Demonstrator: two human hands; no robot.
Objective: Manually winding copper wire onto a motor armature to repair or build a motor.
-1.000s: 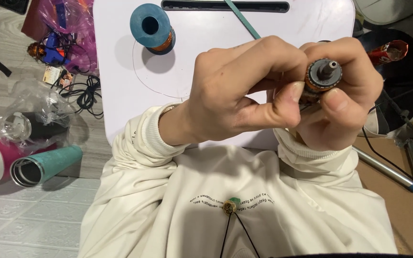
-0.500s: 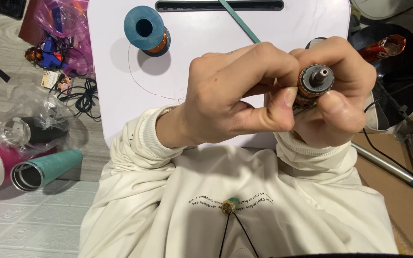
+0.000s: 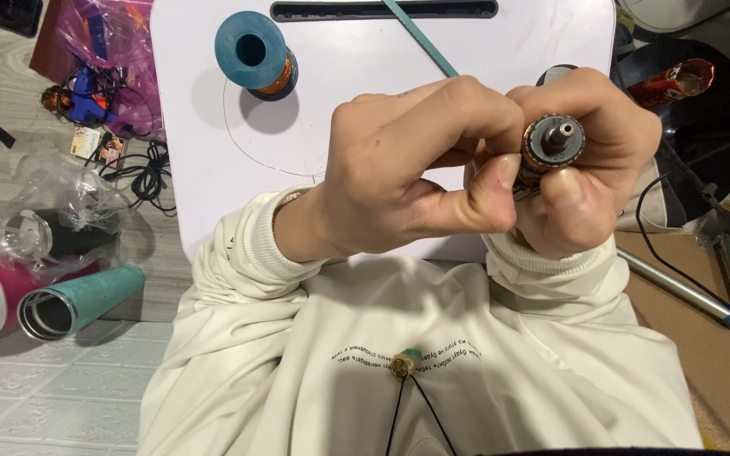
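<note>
Both hands grip the small motor rotor (image 3: 551, 143): right hand (image 3: 585, 181) cradling it shaft-up for steadiness, left hand (image 3: 407, 173) pinching at nine o'clock.

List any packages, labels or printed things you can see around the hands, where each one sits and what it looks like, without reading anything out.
Small printed card: on the floor left of the white board, rectangular, orange and white.
Clear plastic bag: on the floor at left, crumpled, around a dark cylinder.
Pink plastic bag: upper left, translucent, holding tools.
Shiny wrapper: upper right on a black round surface, red and gold, crinkled.
Print on the cream sweatshirt: curved line of small dark lettering on the chest.
</note>
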